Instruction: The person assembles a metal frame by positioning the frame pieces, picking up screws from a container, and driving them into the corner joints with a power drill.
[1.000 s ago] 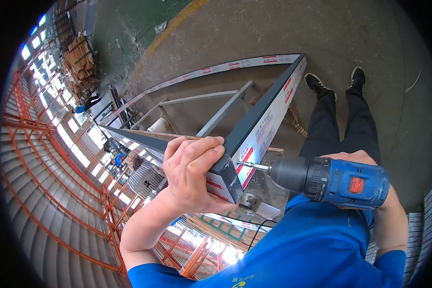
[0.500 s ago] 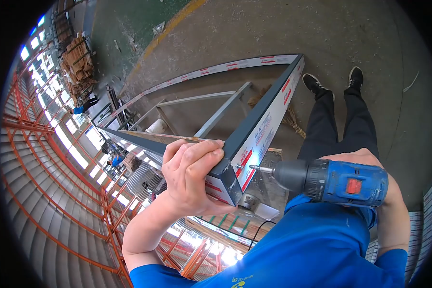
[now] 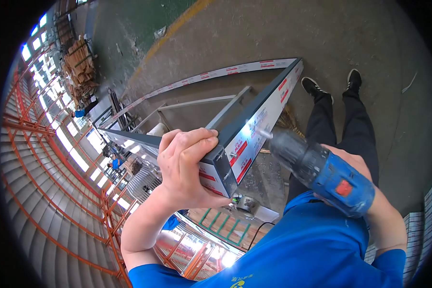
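Note:
My left hand (image 3: 185,161) is closed round the near corner of a large dark frame (image 3: 254,108), whose outer faces carry white film with red print. A small screw (image 3: 234,154) sticks out of the filmed side face by that corner. In my right hand (image 3: 353,163) is a blue and black cordless drill (image 3: 341,185), tilted with its bit toward the upper left. The bit is blurred and points at the frame's side face, farther along than the screw. Whether it touches the face I cannot tell. The drill's lamp lights the white film there.
Metal bars (image 3: 221,113) of a stand show inside the frame. A broom head (image 3: 289,120) lies behind its side. A round metal part (image 3: 246,203) sits below the corner. Stacked boards (image 3: 79,65) and a person in blue (image 3: 79,113) are far left.
The drill has backed off from the screw and swung so its bit points up and left along the face. The frame's near corner has shifted slightly left with my left hand.

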`<move>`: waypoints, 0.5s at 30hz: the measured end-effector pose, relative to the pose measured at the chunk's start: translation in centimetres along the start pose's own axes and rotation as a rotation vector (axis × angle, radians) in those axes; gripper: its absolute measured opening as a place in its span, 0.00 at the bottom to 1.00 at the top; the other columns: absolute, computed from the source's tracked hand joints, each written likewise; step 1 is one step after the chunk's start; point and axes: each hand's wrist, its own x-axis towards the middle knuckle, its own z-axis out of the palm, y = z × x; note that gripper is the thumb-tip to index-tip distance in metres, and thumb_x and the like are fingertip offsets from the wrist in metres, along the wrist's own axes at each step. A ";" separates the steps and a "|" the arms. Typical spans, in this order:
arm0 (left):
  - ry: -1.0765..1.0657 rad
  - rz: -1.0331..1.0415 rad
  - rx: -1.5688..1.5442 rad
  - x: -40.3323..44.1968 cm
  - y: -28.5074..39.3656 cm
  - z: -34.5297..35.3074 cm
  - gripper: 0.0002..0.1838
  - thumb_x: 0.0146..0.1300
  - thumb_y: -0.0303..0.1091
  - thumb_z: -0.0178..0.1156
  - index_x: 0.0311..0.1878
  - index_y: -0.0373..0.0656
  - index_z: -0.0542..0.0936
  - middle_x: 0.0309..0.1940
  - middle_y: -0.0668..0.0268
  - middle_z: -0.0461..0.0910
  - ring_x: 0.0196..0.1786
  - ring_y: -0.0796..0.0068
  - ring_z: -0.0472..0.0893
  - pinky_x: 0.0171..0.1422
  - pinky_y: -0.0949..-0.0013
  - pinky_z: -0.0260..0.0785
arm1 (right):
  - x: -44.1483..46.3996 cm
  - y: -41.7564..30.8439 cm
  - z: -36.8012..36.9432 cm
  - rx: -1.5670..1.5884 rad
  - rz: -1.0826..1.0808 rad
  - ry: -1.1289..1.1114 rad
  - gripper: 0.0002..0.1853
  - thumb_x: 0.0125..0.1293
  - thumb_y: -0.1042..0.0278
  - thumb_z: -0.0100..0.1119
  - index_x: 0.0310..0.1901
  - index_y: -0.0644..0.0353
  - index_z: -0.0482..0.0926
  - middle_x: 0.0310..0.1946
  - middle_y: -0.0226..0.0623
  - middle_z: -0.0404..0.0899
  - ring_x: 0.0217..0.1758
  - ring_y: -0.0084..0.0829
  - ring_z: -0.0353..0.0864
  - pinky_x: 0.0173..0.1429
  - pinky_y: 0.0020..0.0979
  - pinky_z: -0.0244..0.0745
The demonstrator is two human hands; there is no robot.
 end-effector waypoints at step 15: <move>0.026 0.003 0.012 1.1 -0.7 -0.3 0.48 0.32 0.46 0.79 0.62 0.45 0.71 0.53 0.58 0.80 0.45 0.62 0.81 0.57 0.56 0.64 | 0.0 -1.3 0.1 -0.110 -0.108 0.083 0.35 0.54 0.66 0.79 0.66 0.57 0.80 0.55 0.36 0.87 0.49 0.26 0.89 0.53 0.21 0.81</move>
